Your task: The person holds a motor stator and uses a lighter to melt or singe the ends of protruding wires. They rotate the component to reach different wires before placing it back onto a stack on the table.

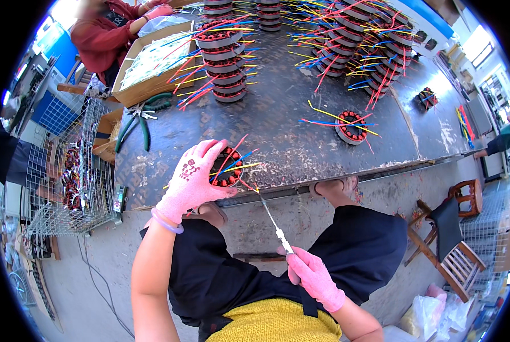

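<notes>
In the centre of the frame, the pink-gloved left hand (191,172) holds a wound ring (227,180) at the table's (292,153) front edge, fingers close together over its far side and the thumb across its near side, so that the ring is pinched between them. Below and to the right, the right hand (314,278) pinches the white handle of a thin tool (283,239) between thumb and curled fingers, and the tool's tip is at or near the loose wire ends (250,165); whether it has hooked one I cannot tell. The main risk, I judge, is at that tip: too hard a pull could nick a wire's coating or strain it where it leaves the winding, and a slip could drive the point toward the left thumb. The ring sits so near the edge that a loosened grip might let it tip over toward the lap, where the floor is hard. Wires of several colours cross over the ring, so the wrong one could be caught. Stray leads on the loose ring (341,133) right of centre, or on the tall stack (225,77) at the upper middle, could snag a passing sleeve
</notes>
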Demonstrator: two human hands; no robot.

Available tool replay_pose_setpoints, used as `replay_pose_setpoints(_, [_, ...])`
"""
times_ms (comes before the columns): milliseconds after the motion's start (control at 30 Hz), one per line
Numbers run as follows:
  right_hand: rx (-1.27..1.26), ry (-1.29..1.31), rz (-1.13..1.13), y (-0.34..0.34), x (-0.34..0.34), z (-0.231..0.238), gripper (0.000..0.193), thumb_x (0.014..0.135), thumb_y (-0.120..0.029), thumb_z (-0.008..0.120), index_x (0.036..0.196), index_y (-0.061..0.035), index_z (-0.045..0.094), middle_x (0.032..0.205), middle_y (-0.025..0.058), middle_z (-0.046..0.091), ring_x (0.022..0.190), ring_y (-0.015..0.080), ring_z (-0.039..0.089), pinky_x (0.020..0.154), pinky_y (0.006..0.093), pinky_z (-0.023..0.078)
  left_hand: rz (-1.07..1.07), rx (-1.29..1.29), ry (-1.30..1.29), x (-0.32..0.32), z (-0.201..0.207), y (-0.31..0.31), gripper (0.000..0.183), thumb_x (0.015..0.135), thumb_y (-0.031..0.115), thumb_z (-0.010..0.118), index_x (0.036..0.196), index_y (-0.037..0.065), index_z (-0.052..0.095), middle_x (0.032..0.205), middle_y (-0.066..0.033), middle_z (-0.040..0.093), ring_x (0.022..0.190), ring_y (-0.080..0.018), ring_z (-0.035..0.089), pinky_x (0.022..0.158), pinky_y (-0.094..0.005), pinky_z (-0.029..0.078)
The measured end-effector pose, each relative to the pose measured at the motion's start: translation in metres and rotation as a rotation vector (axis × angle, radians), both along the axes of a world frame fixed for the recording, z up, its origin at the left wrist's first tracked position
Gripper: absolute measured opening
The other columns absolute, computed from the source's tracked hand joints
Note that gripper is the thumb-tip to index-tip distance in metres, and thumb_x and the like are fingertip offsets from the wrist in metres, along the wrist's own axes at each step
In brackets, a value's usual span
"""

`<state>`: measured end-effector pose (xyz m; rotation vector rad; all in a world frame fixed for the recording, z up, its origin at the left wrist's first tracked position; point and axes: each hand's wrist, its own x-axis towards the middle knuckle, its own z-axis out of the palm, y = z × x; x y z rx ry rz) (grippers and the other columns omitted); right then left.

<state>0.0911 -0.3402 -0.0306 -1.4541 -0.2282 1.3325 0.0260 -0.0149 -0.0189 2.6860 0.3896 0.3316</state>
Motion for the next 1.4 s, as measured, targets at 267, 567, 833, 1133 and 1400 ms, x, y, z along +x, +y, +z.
replay_pose_setpoints(267, [0.016,0.016,-0.023,0.002,-0.002,-0.001,0.038,0.107,-0.021,0.050,0.136,0.0021,0.056,0.069,-0.0057,0.045,0.062,0.0050,0.039,0.057,0.0215,0.032,0.005,0.011,-0.011,0.000,-0.002,0.000,0.097,0.059,0.035,0.092,0.141,0.004,0.051,0.137,-0.0180,0.053,0.126,-0.0387,0.052,0.108,-0.0447,0.041])
replay_pose_setpoints(567, [0.036,-0.076,0.038,-0.002,0.000,-0.008,0.039,0.105,-0.027,0.049,0.133,-0.0007,0.058,0.067,-0.0005,0.051,0.060,0.0087,0.048,0.059,0.0262,0.041,0.005,0.008,-0.011,0.001,0.000,-0.002,0.097,0.059,0.034,0.092,0.141,0.002,0.051,0.136,-0.0182,0.053,0.126,-0.0383,0.053,0.108,-0.0443,0.042])
replay_pose_setpoints(833, [0.034,-0.035,0.006,-0.004,-0.003,-0.011,0.040,0.106,-0.027,0.050,0.135,-0.0005,0.057,0.068,-0.0012,0.052,0.061,0.0076,0.048,0.059,0.0260,0.041,0.008,0.006,0.003,0.001,0.001,-0.003,0.096,0.060,0.033,0.092,0.141,0.001,0.051,0.136,-0.0186,0.053,0.127,-0.0384,0.052,0.109,-0.0439,0.042])
replay_pose_setpoints(1133, [0.033,-0.046,0.006,-0.002,-0.004,-0.013,0.042,0.106,-0.027,0.049,0.135,0.0015,0.056,0.070,-0.0018,0.052,0.062,0.0066,0.049,0.059,0.0249,0.041,0.002,0.000,0.004,0.002,-0.003,-0.001,0.097,0.060,0.032,0.092,0.142,0.002,0.050,0.138,-0.0196,0.052,0.129,-0.0392,0.051,0.110,-0.0448,0.040])
replay_pose_setpoints(1400, [0.035,-0.038,-0.005,-0.002,-0.005,-0.009,0.040,0.105,-0.025,0.050,0.134,0.0012,0.057,0.070,-0.0020,0.052,0.062,0.0064,0.048,0.058,0.0250,0.040,-0.010,0.001,0.009,0.002,-0.002,-0.001,0.099,0.060,0.034,0.092,0.144,0.003,0.049,0.139,-0.0195,0.052,0.130,-0.0391,0.050,0.111,-0.0454,0.039])
